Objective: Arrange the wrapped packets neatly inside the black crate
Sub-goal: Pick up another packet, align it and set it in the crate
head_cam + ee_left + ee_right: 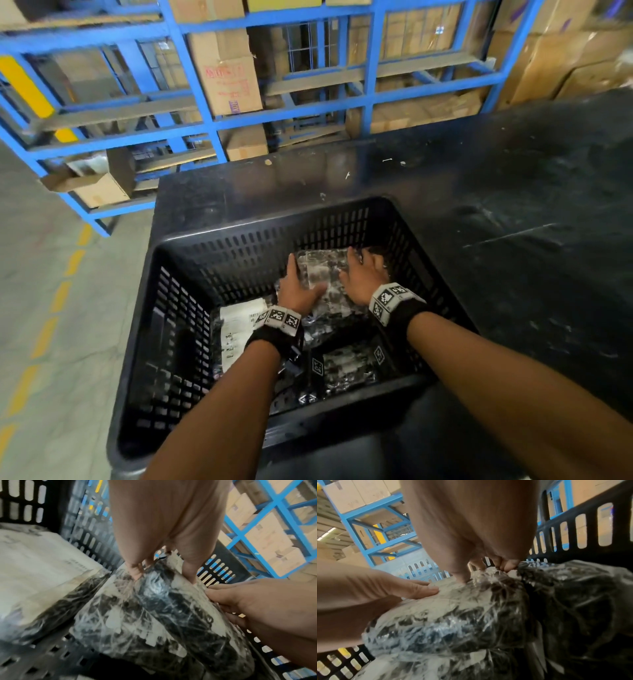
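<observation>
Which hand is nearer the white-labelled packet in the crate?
Left. The left hand rests just beside the white-labelled packet; the right hand sits farther right, across the clear-wrapped packet.

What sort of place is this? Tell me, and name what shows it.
Most likely a warehouse or stockroom: blue steel racking holds stacked cardboard cartons, a dashed yellow line is painted on the concrete floor, and the black crate of wrapped packets sits on a dark worktable.
</observation>
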